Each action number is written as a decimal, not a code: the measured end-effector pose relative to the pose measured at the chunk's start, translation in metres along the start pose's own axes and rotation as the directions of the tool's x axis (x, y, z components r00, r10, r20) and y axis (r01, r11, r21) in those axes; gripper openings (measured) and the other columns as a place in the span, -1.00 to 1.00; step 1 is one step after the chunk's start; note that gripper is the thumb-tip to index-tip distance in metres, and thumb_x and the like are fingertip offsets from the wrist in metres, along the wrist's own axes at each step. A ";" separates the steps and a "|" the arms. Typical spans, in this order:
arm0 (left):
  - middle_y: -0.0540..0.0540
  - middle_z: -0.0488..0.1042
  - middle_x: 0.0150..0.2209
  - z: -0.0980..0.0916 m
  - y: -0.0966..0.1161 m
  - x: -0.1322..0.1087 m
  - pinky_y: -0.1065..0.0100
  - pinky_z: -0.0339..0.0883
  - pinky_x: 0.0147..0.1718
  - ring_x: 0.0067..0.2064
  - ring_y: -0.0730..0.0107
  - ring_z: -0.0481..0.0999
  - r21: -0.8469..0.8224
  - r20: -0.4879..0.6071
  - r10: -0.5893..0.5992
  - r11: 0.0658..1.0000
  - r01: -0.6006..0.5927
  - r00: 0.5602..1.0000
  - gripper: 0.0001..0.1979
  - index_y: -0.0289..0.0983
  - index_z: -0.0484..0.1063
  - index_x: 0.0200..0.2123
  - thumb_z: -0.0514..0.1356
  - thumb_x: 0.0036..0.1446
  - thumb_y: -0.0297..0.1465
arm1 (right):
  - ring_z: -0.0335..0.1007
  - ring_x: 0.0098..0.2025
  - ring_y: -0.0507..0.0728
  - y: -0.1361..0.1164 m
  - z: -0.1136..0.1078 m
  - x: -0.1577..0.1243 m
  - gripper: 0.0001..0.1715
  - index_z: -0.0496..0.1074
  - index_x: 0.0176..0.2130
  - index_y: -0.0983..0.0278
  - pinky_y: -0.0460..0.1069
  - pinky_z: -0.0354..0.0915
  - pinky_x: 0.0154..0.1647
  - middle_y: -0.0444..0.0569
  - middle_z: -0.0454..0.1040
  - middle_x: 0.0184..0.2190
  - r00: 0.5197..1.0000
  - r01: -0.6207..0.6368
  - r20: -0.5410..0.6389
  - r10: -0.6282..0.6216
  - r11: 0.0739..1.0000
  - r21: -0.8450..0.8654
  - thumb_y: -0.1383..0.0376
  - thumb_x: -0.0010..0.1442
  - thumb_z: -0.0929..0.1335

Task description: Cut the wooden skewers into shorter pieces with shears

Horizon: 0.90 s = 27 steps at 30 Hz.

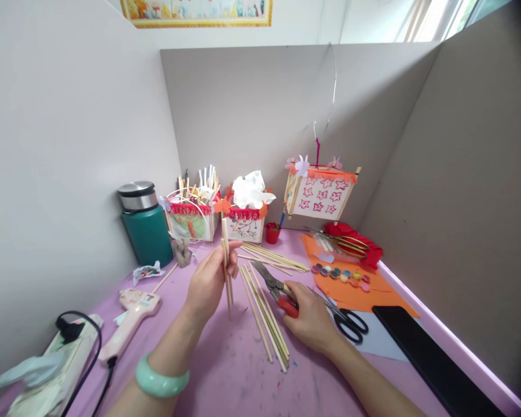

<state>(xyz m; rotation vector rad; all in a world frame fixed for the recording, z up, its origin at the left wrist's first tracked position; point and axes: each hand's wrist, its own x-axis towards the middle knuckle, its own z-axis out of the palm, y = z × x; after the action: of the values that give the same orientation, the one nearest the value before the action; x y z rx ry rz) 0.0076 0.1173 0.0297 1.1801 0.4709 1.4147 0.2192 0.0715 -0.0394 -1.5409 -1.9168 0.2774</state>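
My left hand (215, 272) is closed around a couple of thin wooden sticks (226, 272), held nearly upright above the purple tabletop. In my right hand (312, 315) is a pair of pliers (272, 282) with dark grey jaws and red on the grip. The fingers wrap its handles, and the jaws point away to the left. Between the two hands lies a loose bundle of wooden sticks (264, 321). Farther back, more wooden sticks (282, 256) are spread on the table. Black-handled scissors (351, 325) lie right beside my right wrist.
A hot glue gun (130, 321), power strip (56, 365) and green flask (146, 229) stand left. Two decorated boxes (243, 226) and a red pot (272, 233) line the back. A paper lantern (321, 194) hangs right, above paint pots (342, 275) and orange paper (382, 292).
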 end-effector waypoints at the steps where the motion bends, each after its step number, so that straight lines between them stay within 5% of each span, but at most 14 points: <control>1: -0.01 0.25 -0.44 0.000 0.000 0.000 0.41 0.12 -0.47 -0.47 0.51 0.18 -0.006 -0.001 -0.009 1.000 0.009 1.000 -0.70 -0.30 0.45 -0.15 0.05 0.18 -0.26 | 0.31 -0.30 0.10 0.000 0.000 0.000 -0.60 0.28 -0.22 0.21 -0.09 0.12 -0.33 -0.08 0.41 -0.28 1.000 -0.002 0.003 0.002 1.000 -0.002 0.43 -0.15 0.26; 7: 0.02 0.22 -0.46 0.001 0.000 -0.001 0.42 0.14 -0.46 -0.45 0.53 0.21 -0.014 0.002 -0.022 1.000 0.022 1.000 -0.80 -0.28 0.45 -0.23 0.12 0.14 -0.32 | 0.32 -0.29 0.11 0.000 -0.001 0.000 -0.60 0.29 -0.20 0.22 -0.09 0.13 -0.33 -0.07 0.41 -0.27 1.000 0.001 0.011 -0.001 1.000 -0.005 0.42 -0.13 0.26; 15: 0.03 0.19 -0.43 0.008 0.000 -0.003 0.47 -0.05 -0.60 -0.55 0.61 0.05 -0.065 -0.014 -0.074 0.995 0.073 0.997 -0.65 -0.25 0.37 -0.01 0.03 0.20 -0.24 | 0.32 -0.29 0.10 -0.001 -0.001 0.000 -0.57 0.29 -0.17 0.22 -0.08 0.13 -0.32 -0.06 0.41 -0.26 1.000 -0.007 0.016 0.006 1.000 0.004 0.42 -0.12 0.27; 27: 0.04 0.24 -0.48 0.002 -0.006 -0.003 0.41 0.19 -0.41 -0.45 0.54 0.24 -0.055 -0.006 -0.012 0.998 0.011 1.000 -0.84 -0.28 0.42 -0.29 0.11 0.17 -0.33 | 0.31 -0.29 0.10 -0.001 -0.001 -0.001 -0.59 0.29 -0.20 0.24 -0.08 0.12 -0.32 -0.06 0.41 -0.25 1.000 0.001 0.024 -0.001 1.000 -0.006 0.43 -0.14 0.26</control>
<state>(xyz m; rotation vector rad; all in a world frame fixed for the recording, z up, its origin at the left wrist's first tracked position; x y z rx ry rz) 0.0123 0.1155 0.0245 1.1271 0.4395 1.4132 0.2197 0.0700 -0.0385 -1.5470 -1.9386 0.2903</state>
